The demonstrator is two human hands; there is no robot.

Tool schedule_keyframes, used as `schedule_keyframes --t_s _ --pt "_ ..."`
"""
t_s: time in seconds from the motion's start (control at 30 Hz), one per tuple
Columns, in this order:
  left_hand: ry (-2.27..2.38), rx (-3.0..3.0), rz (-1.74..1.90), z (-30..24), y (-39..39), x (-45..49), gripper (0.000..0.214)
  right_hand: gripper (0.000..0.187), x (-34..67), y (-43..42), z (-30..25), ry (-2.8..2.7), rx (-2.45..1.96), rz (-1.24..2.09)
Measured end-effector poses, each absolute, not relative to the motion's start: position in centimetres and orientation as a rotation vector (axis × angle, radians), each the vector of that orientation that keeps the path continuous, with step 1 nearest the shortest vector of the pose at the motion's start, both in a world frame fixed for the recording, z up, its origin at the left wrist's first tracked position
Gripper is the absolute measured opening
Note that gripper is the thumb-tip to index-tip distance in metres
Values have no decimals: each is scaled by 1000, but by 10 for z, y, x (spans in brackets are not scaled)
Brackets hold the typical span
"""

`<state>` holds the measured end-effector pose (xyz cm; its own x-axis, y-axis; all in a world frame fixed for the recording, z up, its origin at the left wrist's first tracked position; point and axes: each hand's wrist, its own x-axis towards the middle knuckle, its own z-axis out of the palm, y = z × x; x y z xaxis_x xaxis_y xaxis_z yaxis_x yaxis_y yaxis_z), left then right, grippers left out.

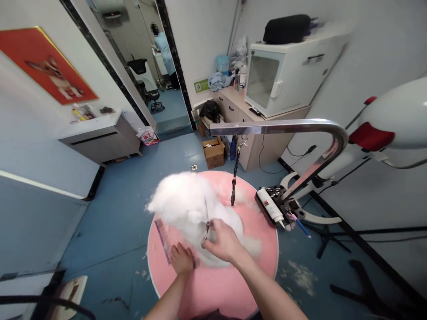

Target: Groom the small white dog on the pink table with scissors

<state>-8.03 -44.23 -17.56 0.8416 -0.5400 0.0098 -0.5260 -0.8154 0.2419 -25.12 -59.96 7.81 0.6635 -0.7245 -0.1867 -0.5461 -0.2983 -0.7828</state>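
Note:
A fluffy white dog (190, 202) stands on a round pink grooming table (227, 284). My right hand (224, 241) is closed round a pair of scissors (206, 222), blades pointing up into the dog's coat. My left hand (182, 258) rests on the table against the dog's fur and holds a purple comb (162, 235) that sticks out to the upper left. A black leash (234, 178) hangs from the steel grooming arm (280, 128) over the table.
A tool tray (278, 205) with a white bottle is clamped at the table's right edge. A white and red dryer (390, 122) stands at right. A white cabinet (283, 75), drawers and a cardboard box (213, 152) are behind. White fur clippings lie on the blue floor (302, 275).

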Motion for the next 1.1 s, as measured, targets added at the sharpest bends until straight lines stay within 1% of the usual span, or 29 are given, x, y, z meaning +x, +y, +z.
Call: schedule_keyframes --t_s 0.1,0.23,0.3,0.33,0.4,0.5,0.6,0.63,0.7,0.77,0.8,0.9,1.0,1.1 --pt "-830 2837 75 -192 -444 -85 55 31 -248 -611 85 1010 -1990 -183" --pt "-844 2828 170 -202 -444 -83 56 25 -248 -621 90 971 -2000 -138" --pt "-859 2835 164 -202 -443 -82 56 32 -246 -627 93 935 -2054 -146" --pt "-865 2838 155 -200 -443 -82 56 32 -245 -631 95 935 -2071 -144" --pt "-873 2836 135 -197 -444 -82 55 25 -244 -641 96 957 -2064 -127" --pt "-855 2825 120 -195 -446 -82 54 23 -248 -654 96 939 -2023 -121" --pt "-810 2829 108 -196 -446 -82 54 29 -254 -658 90 887 -2029 -108" --pt "-800 2831 104 -196 -446 -82 54 28 -257 -657 87 891 -2026 -96" --pt "-786 2830 98 -196 -447 -83 54 19 -262 -654 81 916 -1998 -80" --pt "-770 2829 89 -194 -447 -83 54 17 -267 -650 73 929 -1952 -70" --pt "-763 2828 86 -193 -447 -84 54 18 -270 -648 70 923 -1934 -66" --pt "-781 2821 101 -191 -447 -83 54 29 -277 -646 62 883 -1920 -63" --pt "-810 2817 125 -190 -445 -83 53 22 -280 -648 60 890 -1923 -90" --pt "-801 2822 123 -192 -444 -81 54 20 -282 -651 61 876 -1904 -100"
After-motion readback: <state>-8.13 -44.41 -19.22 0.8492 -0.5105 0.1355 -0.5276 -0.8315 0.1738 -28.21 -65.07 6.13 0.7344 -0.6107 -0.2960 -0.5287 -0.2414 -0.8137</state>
